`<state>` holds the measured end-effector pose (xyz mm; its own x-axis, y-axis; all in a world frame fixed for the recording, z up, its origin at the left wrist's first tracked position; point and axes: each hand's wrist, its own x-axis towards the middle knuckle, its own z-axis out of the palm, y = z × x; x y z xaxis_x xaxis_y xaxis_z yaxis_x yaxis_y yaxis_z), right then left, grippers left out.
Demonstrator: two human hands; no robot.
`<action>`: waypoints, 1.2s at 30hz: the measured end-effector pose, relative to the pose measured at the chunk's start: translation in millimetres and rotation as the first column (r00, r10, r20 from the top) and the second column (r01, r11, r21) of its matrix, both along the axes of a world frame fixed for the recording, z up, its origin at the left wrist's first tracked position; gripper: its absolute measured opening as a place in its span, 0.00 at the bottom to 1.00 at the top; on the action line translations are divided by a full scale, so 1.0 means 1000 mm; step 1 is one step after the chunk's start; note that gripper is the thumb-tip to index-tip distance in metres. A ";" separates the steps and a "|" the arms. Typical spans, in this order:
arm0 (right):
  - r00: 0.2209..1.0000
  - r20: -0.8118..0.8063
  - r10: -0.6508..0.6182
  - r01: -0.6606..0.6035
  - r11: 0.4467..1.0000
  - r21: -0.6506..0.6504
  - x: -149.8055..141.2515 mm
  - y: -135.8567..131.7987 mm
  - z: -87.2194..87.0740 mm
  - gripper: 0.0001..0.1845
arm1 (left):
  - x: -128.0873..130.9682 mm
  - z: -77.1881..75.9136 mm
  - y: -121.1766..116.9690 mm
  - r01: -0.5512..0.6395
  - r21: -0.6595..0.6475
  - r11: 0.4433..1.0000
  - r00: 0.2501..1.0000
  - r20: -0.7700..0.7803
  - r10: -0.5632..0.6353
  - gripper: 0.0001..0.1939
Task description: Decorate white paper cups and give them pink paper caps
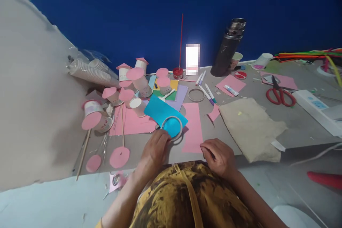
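Observation:
My left hand (157,148) is closed, its fingertips on the near-left edge of a thin pale ring (181,128). That ring lies slanted over a bright blue sheet of paper (157,108), and blue shows through its middle. Just right of it, a long pink paper strip (192,124) lies flat on the table. My right hand (219,156) has its fingers curled, with thumb and fingertips pinched at the strip's lower right edge. A second, similar ring (196,95) rests beyond the strip, beside several marker pens (210,92).
Pink-topped paper cups (139,82) crowd the left, near stacked cups (91,73) and wooden sticks (84,153). At the back stand a dark thermos (228,50) and a lit phone (192,58). A beige cloth (248,124), red-handled scissors (280,96) and a power strip (317,110) lie right.

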<state>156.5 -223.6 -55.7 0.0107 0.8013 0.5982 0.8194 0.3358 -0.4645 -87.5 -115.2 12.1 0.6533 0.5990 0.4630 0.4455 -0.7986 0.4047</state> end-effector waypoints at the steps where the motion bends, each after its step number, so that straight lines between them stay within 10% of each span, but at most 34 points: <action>1: 1.000 -0.008 0.007 -0.007 1.000 -0.011 0.001 0.000 0.002 0.07 | 0.002 -0.005 0.004 0.003 -0.005 1.000 1.000 -0.014 -0.004 0.08; 11: 0.887 -0.454 -0.086 -0.117 0.909 -0.400 -0.019 0.043 0.049 0.16 | -0.008 -0.012 -0.017 -0.053 -0.004 0.999 0.998 -0.030 0.053 0.08; 16: 0.902 -0.422 -0.088 -0.157 0.845 -0.512 -0.043 0.074 0.043 0.12 | 0.001 -0.009 -0.025 -0.011 -0.015 1.000 0.998 0.056 0.012 0.07; 18: 0.873 -0.472 -0.119 -0.165 0.840 -0.517 -0.043 0.076 0.038 0.12 | -0.003 -0.004 -0.017 -0.173 -0.099 0.980 0.962 0.198 0.189 0.05; 21: 0.833 -0.530 -0.157 -0.183 0.827 -0.531 -0.037 0.074 0.036 0.13 | -0.012 0.003 0.008 -0.456 -0.474 0.754 0.755 0.243 0.609 0.17; 25: 0.857 -0.499 -0.131 -0.178 0.833 -0.524 -0.032 0.069 0.036 0.15 | -0.009 0.004 0.044 -0.399 -0.765 0.505 0.770 0.019 0.637 0.34; 31: 0.872 -0.482 -0.089 -0.180 0.856 -0.485 -0.030 0.065 0.034 0.16 | 0.015 0.002 0.063 -0.487 -0.654 0.579 0.823 -0.120 0.556 0.10; 36: 0.765 -0.619 -0.177 -0.198 0.851 -0.487 -0.012 0.054 0.041 0.20 | -0.009 0.020 0.049 -0.450 -0.661 0.601 0.838 -0.080 0.539 0.11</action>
